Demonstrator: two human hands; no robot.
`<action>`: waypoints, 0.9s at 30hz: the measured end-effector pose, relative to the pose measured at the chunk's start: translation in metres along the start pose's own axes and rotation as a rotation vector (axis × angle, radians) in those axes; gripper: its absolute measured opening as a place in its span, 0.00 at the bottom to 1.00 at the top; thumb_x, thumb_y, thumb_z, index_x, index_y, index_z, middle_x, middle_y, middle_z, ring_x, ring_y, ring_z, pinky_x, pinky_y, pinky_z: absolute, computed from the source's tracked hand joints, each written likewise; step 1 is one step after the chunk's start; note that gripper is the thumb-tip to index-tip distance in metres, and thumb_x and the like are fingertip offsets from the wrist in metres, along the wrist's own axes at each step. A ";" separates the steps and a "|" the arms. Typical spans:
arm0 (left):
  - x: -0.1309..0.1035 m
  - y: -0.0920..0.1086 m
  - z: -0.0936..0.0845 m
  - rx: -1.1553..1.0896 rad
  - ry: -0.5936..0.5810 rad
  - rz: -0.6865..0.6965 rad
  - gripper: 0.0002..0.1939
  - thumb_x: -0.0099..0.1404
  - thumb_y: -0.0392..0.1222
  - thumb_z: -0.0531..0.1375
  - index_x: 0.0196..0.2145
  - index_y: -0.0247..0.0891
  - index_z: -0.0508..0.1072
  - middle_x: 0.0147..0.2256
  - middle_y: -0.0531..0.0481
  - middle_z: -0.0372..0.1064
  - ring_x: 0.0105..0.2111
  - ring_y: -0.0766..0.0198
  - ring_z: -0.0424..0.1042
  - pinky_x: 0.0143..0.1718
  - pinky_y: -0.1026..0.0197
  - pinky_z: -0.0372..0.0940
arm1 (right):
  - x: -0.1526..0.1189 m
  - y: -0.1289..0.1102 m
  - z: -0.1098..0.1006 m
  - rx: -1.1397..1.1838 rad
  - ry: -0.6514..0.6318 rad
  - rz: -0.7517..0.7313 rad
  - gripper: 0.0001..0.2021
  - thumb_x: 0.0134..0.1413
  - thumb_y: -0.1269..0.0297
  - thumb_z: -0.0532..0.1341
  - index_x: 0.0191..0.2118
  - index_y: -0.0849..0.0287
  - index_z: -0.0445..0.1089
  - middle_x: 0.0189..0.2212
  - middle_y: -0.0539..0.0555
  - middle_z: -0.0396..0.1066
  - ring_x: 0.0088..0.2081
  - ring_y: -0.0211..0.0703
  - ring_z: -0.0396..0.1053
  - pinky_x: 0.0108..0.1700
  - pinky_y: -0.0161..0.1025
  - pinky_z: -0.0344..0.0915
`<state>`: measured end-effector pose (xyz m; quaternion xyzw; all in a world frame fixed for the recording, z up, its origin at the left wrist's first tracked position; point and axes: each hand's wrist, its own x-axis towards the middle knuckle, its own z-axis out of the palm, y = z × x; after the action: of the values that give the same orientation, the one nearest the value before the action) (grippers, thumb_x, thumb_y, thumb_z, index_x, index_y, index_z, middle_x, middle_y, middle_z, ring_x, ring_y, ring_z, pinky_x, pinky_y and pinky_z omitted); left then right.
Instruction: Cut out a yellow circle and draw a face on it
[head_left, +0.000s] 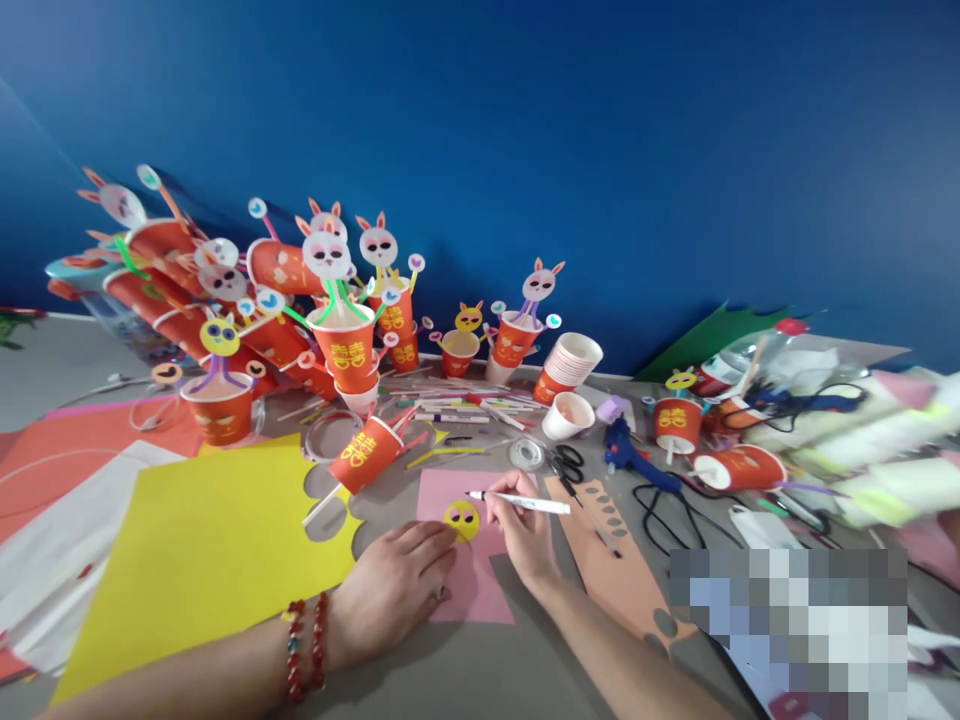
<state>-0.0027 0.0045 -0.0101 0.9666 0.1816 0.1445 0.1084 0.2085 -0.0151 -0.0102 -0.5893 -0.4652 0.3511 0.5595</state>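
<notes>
My left hand (396,590) lies flat on a pink paper sheet (469,585), fingertips pressing beside a small yellow paper face (462,518) with drawn eyes. A red bead bracelet is on that wrist. My right hand (525,535) grips a white marker pen (517,501), held sideways just above and to the right of the yellow face, its tip pointing left.
A big yellow sheet (202,550) lies to the left with circles cut out. Many red paper cups with bunny faces (341,345) crowd the back. Scissors (566,462), a tape roll (526,453), a blue glue gun (626,450) and cables sit to the right.
</notes>
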 end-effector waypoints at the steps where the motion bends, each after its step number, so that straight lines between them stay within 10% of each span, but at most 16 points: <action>1: 0.000 0.000 0.001 -0.002 -0.003 -0.010 0.17 0.67 0.36 0.60 0.53 0.35 0.70 0.55 0.44 0.72 0.56 0.52 0.69 0.57 0.50 0.68 | 0.000 -0.001 -0.001 0.010 0.005 -0.001 0.07 0.55 0.65 0.59 0.28 0.55 0.62 0.20 0.44 0.63 0.22 0.36 0.60 0.25 0.33 0.57; 11: 0.002 0.006 0.001 0.003 0.100 -0.019 0.13 0.67 0.34 0.57 0.49 0.37 0.71 0.52 0.44 0.73 0.54 0.53 0.71 0.55 0.51 0.70 | 0.010 -0.052 -0.034 0.103 -0.058 0.008 0.11 0.56 0.56 0.64 0.34 0.57 0.66 0.23 0.47 0.67 0.22 0.34 0.59 0.23 0.31 0.53; 27: 0.029 0.031 -0.041 -0.318 0.043 -0.141 0.14 0.75 0.41 0.50 0.34 0.38 0.71 0.30 0.50 0.72 0.32 0.62 0.71 0.34 0.63 0.63 | -0.072 -0.060 -0.046 0.041 -0.235 0.031 0.13 0.64 0.53 0.57 0.32 0.56 0.66 0.21 0.48 0.68 0.22 0.37 0.60 0.25 0.33 0.54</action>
<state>0.0196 -0.0063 0.0431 0.9189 0.2260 0.1842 0.2657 0.2187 -0.1020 0.0466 -0.5397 -0.5113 0.4358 0.5073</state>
